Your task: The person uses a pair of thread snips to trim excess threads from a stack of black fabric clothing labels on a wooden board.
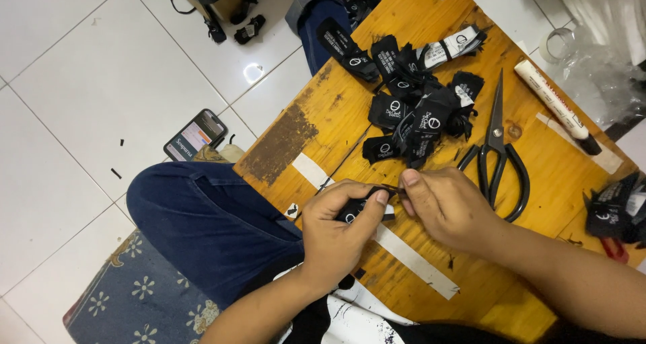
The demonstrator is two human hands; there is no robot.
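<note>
A person seated on a tiled floor works at a low wooden board [431,263], both bare hands meeting over its near edge. The left hand [336,233] is curled shut around one small black woven label [355,209], thumb pressed along the label's top. The right hand [447,206] touches it from the other side, thumb and forefinger pinched together on a thin dark end sticking out of that label; what exactly the end is cannot be told.

Just beyond the fingertips lies one heap of black labels [417,112], each a short folded strip with a white round mark and white lettering; about a dozen show, though the overlapping pile prevents an exact count. One lies apart at the heap's left edge. A second, smaller cluster of black labels [616,213] sits past the right wrist at the board's edge.

One pair of black-handled scissors [499,152] lies closed just beside the right hand, blades pointing away from it. One white marker pen [555,105] with a dark cap rests farther out, beyond the scissors. One long strip of white tape [404,246] runs across the board under both hands.

Well off to the left hand's side, one mobile phone [195,135] with a lit screen lies on the white tiles beyond the blue-trousered knee [202,216].
</note>
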